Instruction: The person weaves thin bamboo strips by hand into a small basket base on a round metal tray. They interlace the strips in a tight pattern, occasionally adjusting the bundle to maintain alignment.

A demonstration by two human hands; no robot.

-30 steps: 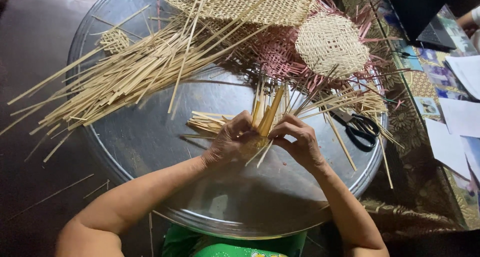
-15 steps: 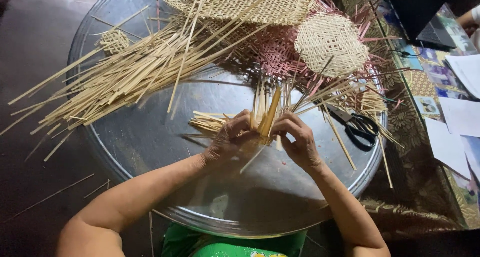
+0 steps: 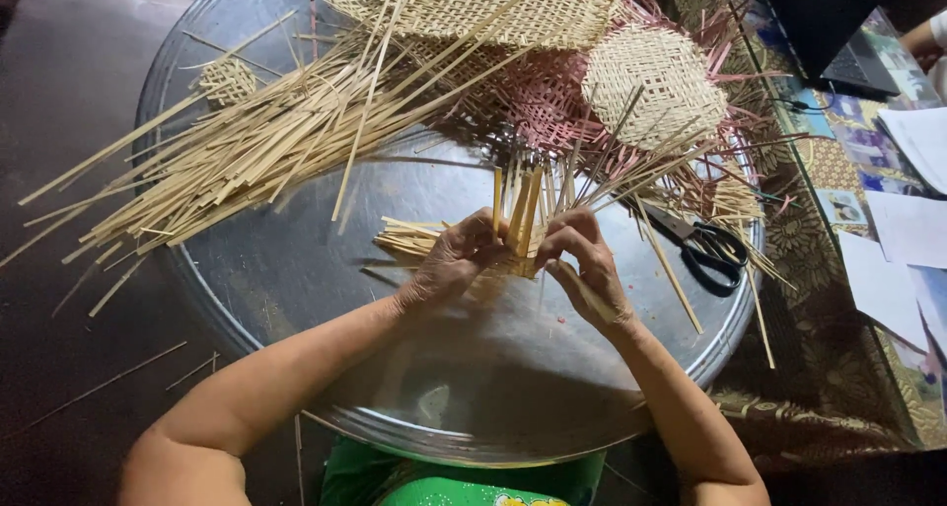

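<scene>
Both the left hand (image 3: 456,264) and right hand (image 3: 582,264) close their fingers on a small woven strip piece (image 3: 521,215); scissors (image 3: 705,245) lie just right of the fingers.

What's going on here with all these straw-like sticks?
A person sits at a round metal tray and works both hands on a small woven piece of pale flat strips. The left hand and the right hand grip it together, loose strip ends sticking up between them. A pile of loose strips lies to the left, finished woven mats sit at the far side, and black scissors rest to the right.
</scene>
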